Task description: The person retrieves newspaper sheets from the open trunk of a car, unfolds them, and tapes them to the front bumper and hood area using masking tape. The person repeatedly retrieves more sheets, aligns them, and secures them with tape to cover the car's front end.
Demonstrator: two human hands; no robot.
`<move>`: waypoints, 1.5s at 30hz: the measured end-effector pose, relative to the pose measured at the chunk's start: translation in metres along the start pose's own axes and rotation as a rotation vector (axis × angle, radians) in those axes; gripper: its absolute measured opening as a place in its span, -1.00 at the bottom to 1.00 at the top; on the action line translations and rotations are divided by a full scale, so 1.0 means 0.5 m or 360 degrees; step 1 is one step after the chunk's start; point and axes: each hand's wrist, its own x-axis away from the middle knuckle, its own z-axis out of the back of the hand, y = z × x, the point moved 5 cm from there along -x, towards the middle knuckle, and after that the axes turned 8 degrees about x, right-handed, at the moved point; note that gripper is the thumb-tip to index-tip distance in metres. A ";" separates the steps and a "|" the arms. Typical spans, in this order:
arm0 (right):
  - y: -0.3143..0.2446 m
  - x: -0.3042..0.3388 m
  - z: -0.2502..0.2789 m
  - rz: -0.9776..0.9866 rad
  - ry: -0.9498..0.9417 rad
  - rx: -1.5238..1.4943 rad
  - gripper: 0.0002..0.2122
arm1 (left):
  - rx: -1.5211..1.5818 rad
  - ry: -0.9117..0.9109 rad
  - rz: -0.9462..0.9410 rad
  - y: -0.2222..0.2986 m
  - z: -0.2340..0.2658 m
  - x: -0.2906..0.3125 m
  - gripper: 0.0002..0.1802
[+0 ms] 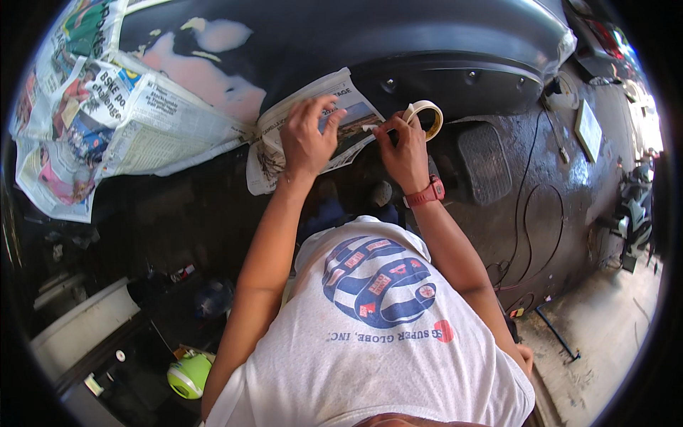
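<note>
My left hand (310, 139) is over a loose newspaper sheet (361, 119), its thumb and fingers apart and slightly bent. Whether its fingertips touch the paper is hard to tell. The sheet lies against the lower edge of a dark car body panel (320, 43). At the sheet's right edge, my right hand (405, 155) grips a roll of masking tape (439, 122), its fingers bent and pinched by the ring. A small white bit, perhaps a tape end, shows at these fingertips. More newspaper (178, 117) covers the panel's left side, next to pinkish filler patches (188, 67).
A dark mesh-like mat or seat (485, 162) lies right of my right hand. Cables (526, 213) run over the wet dark floor, near a pale board (589, 130). A lime-green helmet-like object (188, 376) sits at lower left. A blue rod (558, 333) lies at right.
</note>
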 end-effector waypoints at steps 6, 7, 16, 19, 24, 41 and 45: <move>-0.013 -0.030 -0.028 -0.0226 0.0239 0.0125 -0.77 | -0.0031 -0.0074 -0.0274 -0.066 -0.037 -0.085 -0.64; -0.022 -0.039 -0.032 -0.0194 0.0303 0.0180 -0.76 | 0.0002 -0.0047 -0.0283 -0.073 -0.042 -0.093 -0.72; -0.060 -0.100 -0.084 -0.0345 0.0512 0.0526 -0.64 | 0.0310 -0.0080 -0.0176 -0.103 -0.042 -0.124 -0.87; -0.061 -0.104 -0.094 -0.0395 0.0603 0.0616 -0.63 | 0.0270 -0.0086 -0.0163 -0.103 -0.042 -0.128 -0.87; -0.049 -0.106 -0.106 -0.0386 0.0691 0.0625 -0.62 | 0.0287 -0.0002 -0.0218 -0.108 -0.045 -0.122 -0.93; 0.028 -0.063 -0.059 -0.0253 0.0154 0.1182 -0.62 | 0.0291 -0.0017 -0.0253 -0.161 -0.018 -0.021 -0.68; 0.070 0.042 -0.059 -0.0241 0.0029 0.1069 -0.71 | 0.0502 0.0364 0.0087 -0.286 0.082 0.134 -0.65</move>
